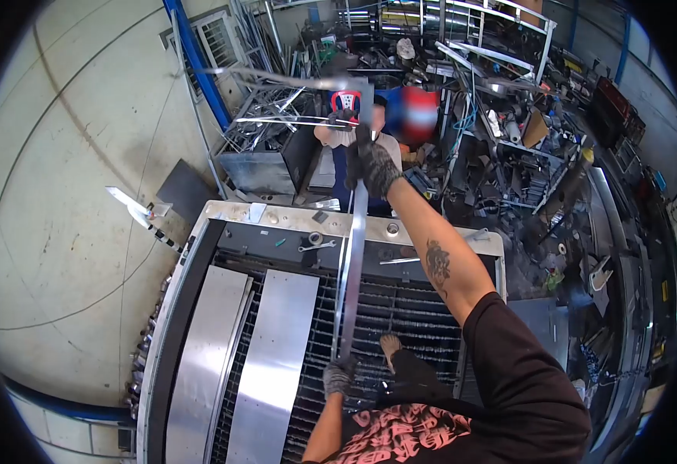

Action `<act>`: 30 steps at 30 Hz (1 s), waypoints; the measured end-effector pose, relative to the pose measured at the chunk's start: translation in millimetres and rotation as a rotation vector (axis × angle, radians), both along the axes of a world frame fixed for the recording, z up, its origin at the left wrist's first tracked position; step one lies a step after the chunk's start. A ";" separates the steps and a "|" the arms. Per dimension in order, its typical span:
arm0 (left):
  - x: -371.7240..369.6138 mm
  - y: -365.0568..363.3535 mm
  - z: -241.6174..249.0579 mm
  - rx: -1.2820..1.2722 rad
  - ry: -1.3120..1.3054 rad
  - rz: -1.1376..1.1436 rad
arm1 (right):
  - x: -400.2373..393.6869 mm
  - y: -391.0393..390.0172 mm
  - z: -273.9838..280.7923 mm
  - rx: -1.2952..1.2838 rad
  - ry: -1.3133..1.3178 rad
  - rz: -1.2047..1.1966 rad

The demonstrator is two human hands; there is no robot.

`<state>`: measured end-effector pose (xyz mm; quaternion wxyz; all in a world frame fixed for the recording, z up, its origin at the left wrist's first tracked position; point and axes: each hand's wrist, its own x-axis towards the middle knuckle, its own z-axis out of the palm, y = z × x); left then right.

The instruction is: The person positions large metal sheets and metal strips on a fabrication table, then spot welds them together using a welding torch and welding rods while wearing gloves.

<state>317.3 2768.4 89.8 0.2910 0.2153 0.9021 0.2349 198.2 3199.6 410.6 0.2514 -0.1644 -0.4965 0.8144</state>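
Note:
Both my gloved hands are on long narrow metal strips (352,267) held over the slatted machine bed. My left hand (339,377), low in the view, has its fingers wrapped round the near end of the strips. Farther away, my right hand (379,172) is closed on their upper part, its arm stretched forward. Just beyond it, a co-worker's gloved hand (341,120) is near thin strips that reach out to the left. Two wide flat metal sheets, one (273,363) nearer my left hand and another (205,356) farther left, lie on the slats.
The bed's pale rim (431,234) carries a tape roll (392,230); a wrench (317,246) lies inside it. My bare foot (389,348) rests on the slats. A co-worker stands beyond the rim, near a bin (257,172) of metal scrap. Cluttered shelves stand at right.

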 end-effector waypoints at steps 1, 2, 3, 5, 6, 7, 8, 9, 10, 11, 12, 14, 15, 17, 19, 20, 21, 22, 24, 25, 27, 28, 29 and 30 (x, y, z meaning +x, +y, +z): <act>0.0 19.8 -19.8 0.022 -0.023 -0.006 | -12.0 31.9 -24.7 0.019 0.019 0.042; -3.7 41.3 -55.7 0.053 -0.044 -0.014 | -21.1 59.7 -39.9 0.047 0.039 0.081; -2.6 58.4 -105.7 0.006 0.020 0.016 | -32.0 80.6 -43.6 0.020 -0.035 0.064; -9.1 106.4 -131.2 -0.047 0.082 0.045 | -55.8 131.7 -71.1 -0.056 -0.121 0.113; -10.3 129.8 -113.7 -0.109 0.005 0.035 | -67.2 155.6 -85.9 -0.055 -0.124 0.115; -8.9 156.6 -101.0 -0.170 -0.075 0.033 | -78.6 177.0 -101.5 -0.054 -0.166 0.090; -6.0 178.0 -110.6 -0.174 -0.079 0.043 | -90.9 194.3 -117.6 -0.058 -0.205 0.066; -2.9 196.0 -123.5 -0.173 -0.122 0.061 | -103.1 210.8 -132.1 -0.064 -0.204 0.072; -5.6 216.6 -125.2 -0.168 -0.166 0.079 | -115.4 227.6 -145.9 -0.054 -0.208 0.086; -4.6 230.6 -126.7 -0.171 -0.172 0.085 | -123.8 241.3 -161.4 -0.046 -0.218 0.101; -3.8 246.7 -105.8 -0.111 -0.280 0.136 | -129.1 253.3 -178.9 -0.041 -0.233 0.115; -9.5 282.7 -107.3 -0.045 -0.399 0.205 | -143.1 278.6 -208.5 -0.031 -0.260 0.145; -12.7 293.8 -116.3 -0.059 -0.410 0.140 | -150.8 290.8 -221.7 0.135 -0.247 0.164; -7.0 299.7 -162.3 0.049 -0.243 0.152 | -165.5 309.6 -246.4 0.404 -0.273 0.182; 8.6 301.4 -190.3 0.073 -0.134 0.259 | -181.8 323.4 -263.6 0.251 -0.308 0.214; 1.2 305.0 -181.6 -0.016 -0.196 0.286 | -193.3 325.1 -270.0 -0.008 -0.299 0.232; -4.7 302.8 -184.6 0.019 -0.194 0.269 | -205.2 324.1 -276.0 -0.015 -0.311 0.261; -9.7 299.5 -186.5 0.056 -0.192 0.254 | -215.6 320.9 -281.6 0.019 -0.413 0.143; -19.7 289.7 -185.1 0.050 -0.094 0.200 | -231.2 325.0 -303.6 0.062 -0.506 0.048; -29.8 286.4 -166.3 -0.002 -0.179 0.217 | -234.9 331.2 -319.4 0.560 -0.616 -0.106; -55.1 277.5 -142.1 -0.144 -0.363 0.171 | -232.8 330.6 -336.1 0.914 -0.734 -0.245; -69.1 272.4 -127.8 -0.087 -0.345 0.215 | -227.7 311.3 -317.4 0.776 -0.777 -0.203; -86.3 267.1 -128.3 -0.064 -0.345 0.214 | -238.3 325.5 -330.4 0.899 -0.788 -0.003; -97.1 262.3 -142.6 -0.020 -0.217 0.268 | -227.3 298.5 -324.1 0.705 -0.764 0.000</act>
